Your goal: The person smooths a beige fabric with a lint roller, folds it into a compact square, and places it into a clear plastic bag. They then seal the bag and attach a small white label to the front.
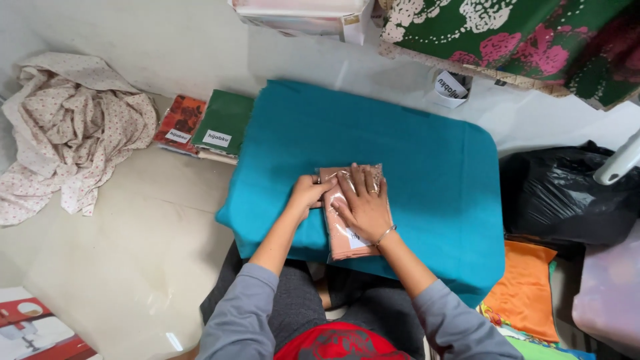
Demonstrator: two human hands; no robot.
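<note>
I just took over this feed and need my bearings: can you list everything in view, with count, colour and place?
Clear packet of folded cloth: one, peach-pink, on the teal surface, centre.
Teal cloth-covered surface: one, centre.
Crumpled fabric: one, cream with small red dots, floor at left.
Flat cloth packets: at least two, orange-red and dark green, left of the teal surface.
Floral fabric: one, green with pink flowers, top right.
Black plastic bag: one, right.
Orange cloth: one, lower right.
Left hand: on the packet's left edge.
Right hand: flat on the packet, with ring and bangle.
</note>
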